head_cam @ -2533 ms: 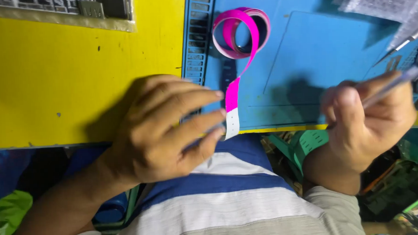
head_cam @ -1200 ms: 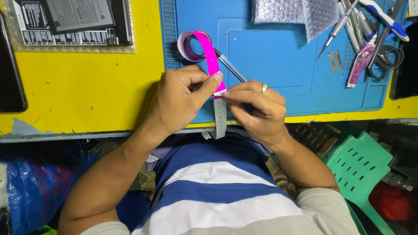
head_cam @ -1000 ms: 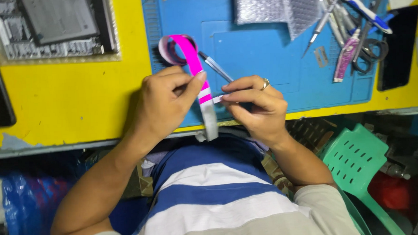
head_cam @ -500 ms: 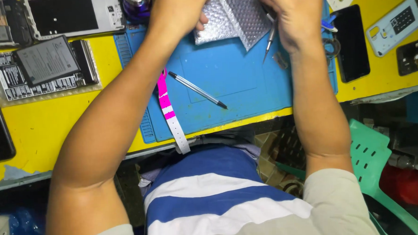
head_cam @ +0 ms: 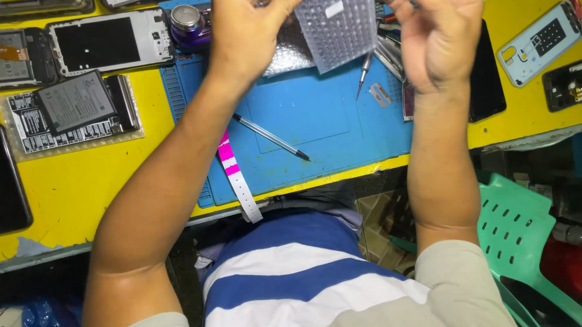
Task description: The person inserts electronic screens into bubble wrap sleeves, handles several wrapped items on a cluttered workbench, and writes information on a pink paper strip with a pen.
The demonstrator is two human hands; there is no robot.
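Observation:
My left hand (head_cam: pixel 251 26) grips a sheet of grey bubble wrap (head_cam: pixel 338 26) lifted above the far edge of the blue work mat (head_cam: pixel 315 127). My right hand (head_cam: pixel 441 29) hovers just right of the wrap with fingers spread and nothing in it. A pink-and-white strap (head_cam: pixel 236 175) lies over the mat's near edge, partly under my left forearm. A pen (head_cam: pixel 271 137) rests on the mat beside it.
The yellow table (head_cam: pixel 72 184) carries a phone battery on a tray (head_cam: pixel 76 106), phone screens (head_cam: pixel 109 37), a dark phone (head_cam: pixel 1 180), a small purple jar (head_cam: pixel 189 22), tweezers (head_cam: pixel 364 74) and phone backs (head_cam: pixel 538 42). A green plastic chair (head_cam: pixel 525 232) stands at right.
Both hands let go of the pink strap, which now lies on the mat, and reached to the far side. My left hand has lifted the bubble wrap; my right hand has opened.

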